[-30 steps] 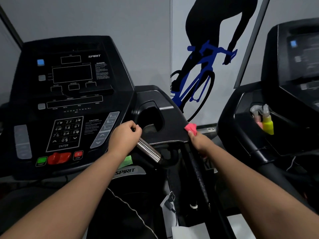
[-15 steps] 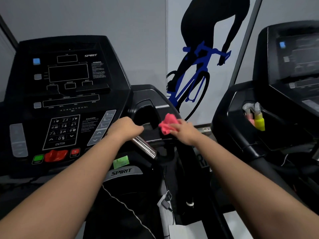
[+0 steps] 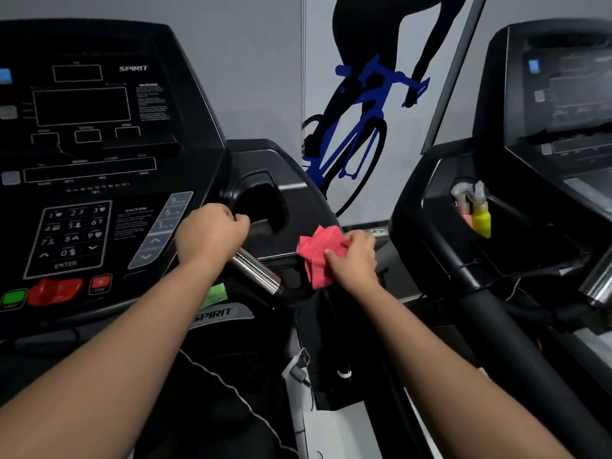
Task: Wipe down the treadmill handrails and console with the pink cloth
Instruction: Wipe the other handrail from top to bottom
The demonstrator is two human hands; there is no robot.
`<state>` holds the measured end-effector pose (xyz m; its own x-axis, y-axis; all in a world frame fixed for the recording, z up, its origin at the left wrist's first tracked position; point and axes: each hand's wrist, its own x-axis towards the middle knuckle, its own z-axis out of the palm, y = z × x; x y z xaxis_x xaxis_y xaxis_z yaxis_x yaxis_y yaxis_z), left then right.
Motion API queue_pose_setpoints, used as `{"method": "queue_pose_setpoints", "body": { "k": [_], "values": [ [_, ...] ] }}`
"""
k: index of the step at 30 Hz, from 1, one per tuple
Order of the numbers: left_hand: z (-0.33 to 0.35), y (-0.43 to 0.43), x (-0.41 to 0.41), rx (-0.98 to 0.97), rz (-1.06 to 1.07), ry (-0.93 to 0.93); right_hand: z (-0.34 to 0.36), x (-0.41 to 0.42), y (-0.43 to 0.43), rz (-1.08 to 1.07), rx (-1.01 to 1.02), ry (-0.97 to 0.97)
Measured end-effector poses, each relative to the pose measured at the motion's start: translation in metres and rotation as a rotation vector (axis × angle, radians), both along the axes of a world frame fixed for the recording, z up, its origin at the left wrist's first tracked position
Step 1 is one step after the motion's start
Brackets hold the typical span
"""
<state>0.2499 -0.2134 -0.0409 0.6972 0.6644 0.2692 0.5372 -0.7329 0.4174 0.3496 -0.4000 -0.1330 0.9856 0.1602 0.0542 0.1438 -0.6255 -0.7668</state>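
The left hand (image 3: 212,235) is curled round the upper end of the chrome grip bar (image 3: 256,271), which slants down and to the right from under the fist. The right hand (image 3: 354,260) pinches the crumpled pink cloth (image 3: 316,256) between thumb and fingers (image 3: 332,256) and presses it against the black edge of the console (image 3: 99,160) housing, just right of the cup recess (image 3: 265,207) and near the top of the right handrail (image 3: 331,309). The keypad (image 3: 71,238), the red safety key (image 3: 54,291) and the green start button (image 3: 13,298) sit at the lower left of the console. On the neighbouring treadmill (image 3: 463,260) to the right, a yellow spray bottle (image 3: 482,217) and a pink one (image 3: 465,210) stand in its holder. A cyclist mural (image 3: 361,104) covers the wall behind.
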Motion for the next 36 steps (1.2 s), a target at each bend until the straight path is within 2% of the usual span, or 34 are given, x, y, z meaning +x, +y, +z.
{"method": "queue_pose_setpoints", "body": {
  "k": [2, 4, 9, 11, 15, 18, 20, 21, 22, 25, 26, 29, 31, 34, 35, 36],
  "values": [
    [-0.001, 0.001, 0.0, 0.004, -0.006, -0.012, 0.003, 0.0, 0.006, -0.073, -0.116, 0.208],
    [-0.002, 0.001, -0.001, 0.007, -0.011, -0.017, 0.0, -0.003, 0.012, -0.047, -0.247, 0.378],
    [-0.002, 0.001, -0.001, 0.017, -0.003, -0.027, -0.004, -0.001, 0.022, -0.06, -0.373, 0.36],
    [-0.003, 0.0, -0.001, 0.018, 0.002, -0.028, -0.007, 0.009, 0.021, -0.024, -0.262, 0.378],
    [-0.003, 0.0, -0.001, 0.036, 0.004, -0.029, -0.015, 0.023, 0.005, 0.105, 0.203, 0.513],
    [-0.003, -0.001, -0.001, 0.043, 0.0, -0.019, -0.006, 0.023, -0.007, 0.201, 0.335, 0.625],
    [-0.002, -0.002, -0.002, 0.05, -0.006, -0.014, -0.004, 0.02, 0.001, 0.107, 0.358, 0.659],
    [-0.002, -0.002, -0.002, 0.057, -0.007, -0.013, -0.004, 0.019, 0.008, 0.019, 0.32, 0.623],
    [-0.002, -0.002, -0.001, 0.066, -0.007, -0.013, -0.005, 0.017, 0.016, -0.06, 0.197, 0.56],
    [-0.002, -0.003, -0.002, 0.083, -0.003, -0.008, -0.008, 0.001, 0.033, -0.132, -0.356, 0.327],
    [-0.002, -0.002, -0.002, 0.084, -0.004, 0.004, -0.008, -0.006, 0.036, -0.135, -0.486, 0.258],
    [0.0, 0.001, -0.002, 0.073, -0.027, 0.09, -0.013, -0.007, 0.039, -0.08, -0.613, 0.144],
    [0.002, 0.003, 0.001, 0.051, -0.041, 0.144, -0.019, 0.008, 0.029, -0.016, -0.423, 0.218],
    [0.002, 0.003, 0.003, 0.042, -0.032, 0.161, -0.022, 0.029, 0.008, 0.085, 0.27, 0.496],
    [0.001, 0.003, 0.003, 0.047, -0.021, 0.146, -0.024, 0.033, 0.002, 0.143, 0.41, 0.553],
    [0.001, 0.003, 0.004, 0.052, -0.011, 0.131, -0.023, 0.035, -0.005, 0.193, 0.448, 0.593]
  ]
}}
